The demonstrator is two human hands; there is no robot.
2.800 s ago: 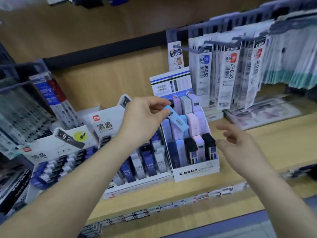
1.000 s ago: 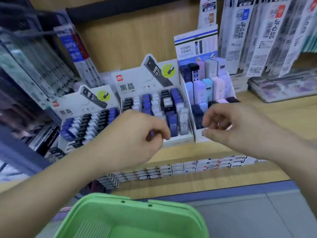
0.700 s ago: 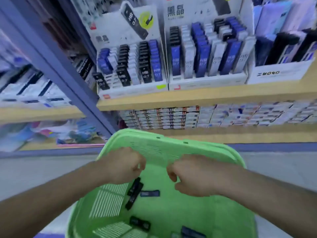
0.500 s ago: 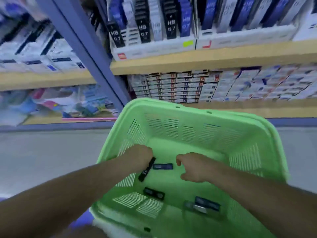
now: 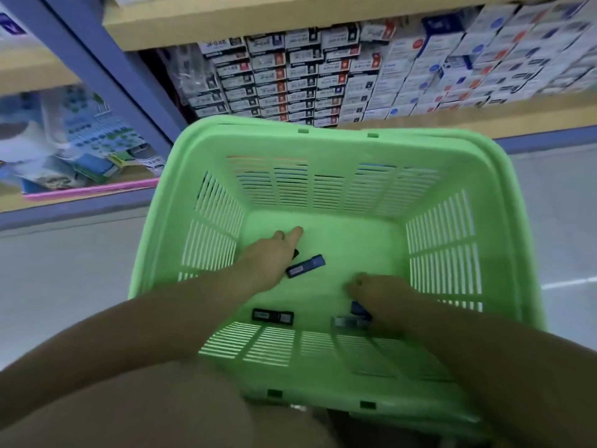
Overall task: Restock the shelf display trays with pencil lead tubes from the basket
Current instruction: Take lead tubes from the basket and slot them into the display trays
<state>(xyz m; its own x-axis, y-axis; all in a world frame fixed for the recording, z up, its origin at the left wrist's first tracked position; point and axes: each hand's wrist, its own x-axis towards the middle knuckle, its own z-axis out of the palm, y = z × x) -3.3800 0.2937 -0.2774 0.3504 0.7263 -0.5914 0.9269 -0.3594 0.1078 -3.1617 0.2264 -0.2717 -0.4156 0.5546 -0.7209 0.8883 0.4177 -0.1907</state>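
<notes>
**Shop aisle, reaching into the green basket**

Beyond our hands, a wooden shelf carries stacked small boxes, and grey floor spreads to either side. Both our arms go down inside the basket, where the pencil lead tubes lie loose on its bottom. Our left hand is released, with forefinger and thumb stretched forward. A dark tube end peeks out from under it, and a blue tube lies just to its right. Our right hand has its fingers curled down over a second blue tube. Blur keeps us from telling whether it grips that tube. A grey tube lies just beside this hand, and a black tube rests between our forearms.
</notes>
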